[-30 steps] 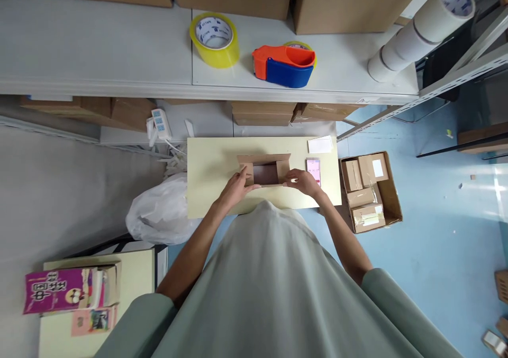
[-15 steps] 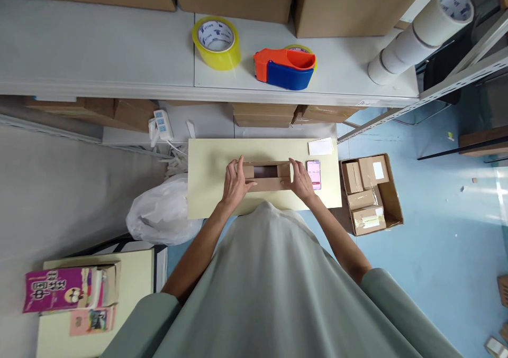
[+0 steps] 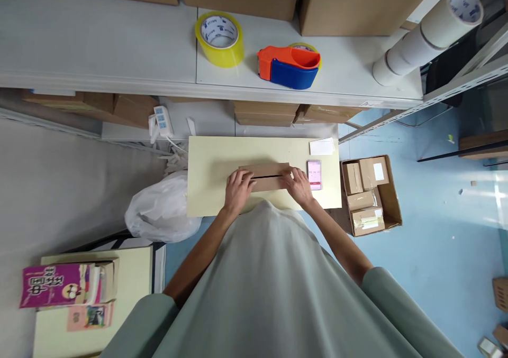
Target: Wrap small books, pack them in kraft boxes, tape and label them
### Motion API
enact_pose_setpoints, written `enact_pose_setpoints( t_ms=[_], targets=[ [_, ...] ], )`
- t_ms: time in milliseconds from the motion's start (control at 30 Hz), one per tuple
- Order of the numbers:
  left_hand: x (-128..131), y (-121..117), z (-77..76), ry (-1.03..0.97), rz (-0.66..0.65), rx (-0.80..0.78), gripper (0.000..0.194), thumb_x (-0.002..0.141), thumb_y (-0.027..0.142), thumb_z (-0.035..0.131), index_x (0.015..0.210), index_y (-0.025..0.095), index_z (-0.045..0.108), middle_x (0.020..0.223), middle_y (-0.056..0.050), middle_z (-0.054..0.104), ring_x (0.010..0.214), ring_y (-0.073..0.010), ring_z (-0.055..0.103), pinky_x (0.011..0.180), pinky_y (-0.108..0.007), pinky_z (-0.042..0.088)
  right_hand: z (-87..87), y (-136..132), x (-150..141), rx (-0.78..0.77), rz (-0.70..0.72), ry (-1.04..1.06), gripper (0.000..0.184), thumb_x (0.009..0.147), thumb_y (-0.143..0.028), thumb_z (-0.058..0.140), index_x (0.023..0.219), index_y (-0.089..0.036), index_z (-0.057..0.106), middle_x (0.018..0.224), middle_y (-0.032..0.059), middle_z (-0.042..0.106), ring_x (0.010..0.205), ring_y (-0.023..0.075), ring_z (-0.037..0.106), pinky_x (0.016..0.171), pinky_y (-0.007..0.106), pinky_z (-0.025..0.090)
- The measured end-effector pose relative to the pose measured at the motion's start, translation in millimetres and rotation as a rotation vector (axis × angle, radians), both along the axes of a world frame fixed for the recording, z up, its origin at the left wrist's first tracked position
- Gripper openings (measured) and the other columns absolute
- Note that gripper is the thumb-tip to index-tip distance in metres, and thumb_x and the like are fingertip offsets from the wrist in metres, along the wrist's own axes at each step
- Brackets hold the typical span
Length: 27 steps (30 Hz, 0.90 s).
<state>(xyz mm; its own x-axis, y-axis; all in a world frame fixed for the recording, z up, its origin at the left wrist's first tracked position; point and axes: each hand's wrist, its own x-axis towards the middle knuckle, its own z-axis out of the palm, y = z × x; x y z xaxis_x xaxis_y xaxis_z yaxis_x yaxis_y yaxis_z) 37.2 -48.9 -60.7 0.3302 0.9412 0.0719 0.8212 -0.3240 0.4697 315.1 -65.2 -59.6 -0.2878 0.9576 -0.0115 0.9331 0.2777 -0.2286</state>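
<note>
A small long cardboard box [image 3: 270, 184] lies on the pale yellow table [image 3: 210, 189] in front of my body. Its two long flaps are folded inward, with a narrow dark gap between them. My left hand [image 3: 238, 189] grips the box's left end, fingers bent over the flaps. At the right end my right hand [image 3: 298, 185] holds it in the same way, fingertips by the gap. A phone [image 3: 314, 174] with a pink-lit screen lies just right of my right hand, below some white paper slips [image 3: 321, 146].
Ahead, a grey shelf [image 3: 119, 46] carries yellow tape [image 3: 220, 39], an orange-and-blue tape dispenser [image 3: 289, 67] and stacked white rolls [image 3: 428, 35]. An open carton [image 3: 392, 204] of small boxes stands right. To the left are a white plastic bag [image 3: 159, 210] and books [image 3: 55, 285].
The long flaps have come down over the box's opening, leaving only a slit. Both hands have shifted from the box's ends onto its top, fingers now bent over the flaps.
</note>
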Motion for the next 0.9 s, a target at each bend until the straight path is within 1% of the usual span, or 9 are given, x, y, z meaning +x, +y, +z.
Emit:
enact_pose_setpoints(
  t_ms=[100, 167, 267, 333, 433, 567, 633, 767, 900],
  targets=[
    [7.7, -0.1, 0.2, 0.030, -0.084, -0.003, 0.026, 0.109, 0.025, 0.059, 0.129, 0.022, 0.077, 0.124, -0.013, 0.076, 0.118, -0.0306, 0.068, 0.103, -0.045, 0.053, 1.1, 3.6, -12.0, -0.051, 0.111, -0.023, 0.039, 0.111, -0.010, 0.048, 0.139, -0.018, 0.073, 0.129, 0.0155, 0.072, 0.116, 0.0288, 0.062, 0.101, 0.041, 0.050],
    [11.6, -2.7, -4.1, 0.044, -0.117, -0.009, 0.030, 0.109, 0.018, 0.055, 0.128, 0.021, 0.078, 0.122, -0.012, 0.078, 0.113, -0.0287, 0.069, 0.101, -0.043, 0.055, -0.4, 5.0, -19.4, -0.088, 0.160, -0.037, 0.043, 0.108, -0.004, 0.048, 0.138, -0.017, 0.075, 0.126, 0.0157, 0.073, 0.113, 0.0284, 0.062, 0.097, 0.040, 0.050],
    [15.1, -6.3, -11.7, 0.060, -0.111, -0.024, 0.041, 0.105, 0.005, 0.050, 0.131, 0.020, 0.078, 0.129, -0.011, 0.077, 0.117, -0.0268, 0.070, 0.103, -0.039, 0.056, -2.7, 8.0, -26.8, -0.126, 0.163, -0.053, 0.043, 0.107, -0.004, 0.049, 0.137, -0.016, 0.076, 0.128, 0.0162, 0.073, 0.113, 0.0284, 0.062, 0.094, 0.039, 0.050],
    [16.3, -6.7, -14.1, 0.077, -0.097, -0.042, 0.045, 0.102, 0.002, 0.050, 0.134, 0.020, 0.077, 0.132, -0.012, 0.077, 0.118, -0.0267, 0.070, 0.102, -0.038, 0.057, -1.9, 10.9, -29.0, -0.142, 0.145, -0.060, 0.041, 0.107, -0.006, 0.050, 0.137, -0.016, 0.076, 0.129, 0.0162, 0.073, 0.113, 0.0283, 0.062, 0.094, 0.038, 0.050],
    [16.4, -5.3, -12.2, 0.107, -0.094, -0.066, 0.046, 0.100, 0.002, 0.051, 0.133, 0.021, 0.077, 0.132, -0.012, 0.077, 0.117, -0.0268, 0.071, 0.096, -0.037, 0.059, 2.9, 14.1, -30.5, -0.162, 0.139, -0.071, 0.041, 0.108, -0.006, 0.049, 0.135, -0.016, 0.077, 0.128, 0.0157, 0.074, 0.112, 0.0279, 0.064, 0.093, 0.038, 0.051],
    [13.9, -6.9, -6.8, 0.140, -0.113, -0.077, 0.044, 0.100, 0.003, 0.052, 0.131, 0.022, 0.077, 0.134, -0.011, 0.076, 0.118, -0.0260, 0.071, 0.084, -0.033, 0.061, 8.3, 12.5, -33.6, -0.175, 0.190, -0.076, 0.046, 0.105, -0.001, 0.048, 0.139, -0.015, 0.075, 0.130, 0.0158, 0.074, 0.114, 0.0277, 0.065, 0.097, 0.038, 0.053],
    [12.9, -9.0, -5.9, 0.160, -0.127, -0.077, 0.043, 0.101, 0.005, 0.051, 0.132, 0.021, 0.076, 0.135, -0.012, 0.075, 0.120, -0.0270, 0.071, 0.082, -0.033, 0.061, 8.7, 10.4, -36.1, -0.184, 0.206, -0.086, 0.047, 0.103, 0.001, 0.048, 0.139, -0.013, 0.075, 0.132, 0.0166, 0.074, 0.115, 0.0278, 0.065, 0.097, 0.039, 0.054],
    [10.3, -10.5, -6.8, 0.186, -0.163, -0.075, 0.046, 0.100, 0.005, 0.050, 0.138, 0.019, 0.072, 0.140, -0.016, 0.072, 0.126, -0.0300, 0.068, 0.090, -0.037, 0.063, 7.9, 7.1, -37.9, -0.177, 0.233, -0.112, 0.047, 0.103, 0.001, 0.047, 0.140, -0.012, 0.074, 0.134, 0.0181, 0.073, 0.117, 0.0284, 0.065, 0.096, 0.039, 0.057],
    [2.0, -13.1, -7.7, 0.186, -0.212, -0.069, 0.050, 0.102, 0.005, 0.044, 0.145, 0.016, 0.068, 0.145, -0.017, 0.070, 0.133, -0.0301, 0.067, 0.103, -0.040, 0.062, 6.7, -0.4, -27.1, -0.139, 0.273, -0.109, 0.049, 0.105, -0.002, 0.045, 0.147, -0.010, 0.069, 0.137, 0.0187, 0.072, 0.121, 0.0293, 0.065, 0.097, 0.040, 0.058]
  ],
)
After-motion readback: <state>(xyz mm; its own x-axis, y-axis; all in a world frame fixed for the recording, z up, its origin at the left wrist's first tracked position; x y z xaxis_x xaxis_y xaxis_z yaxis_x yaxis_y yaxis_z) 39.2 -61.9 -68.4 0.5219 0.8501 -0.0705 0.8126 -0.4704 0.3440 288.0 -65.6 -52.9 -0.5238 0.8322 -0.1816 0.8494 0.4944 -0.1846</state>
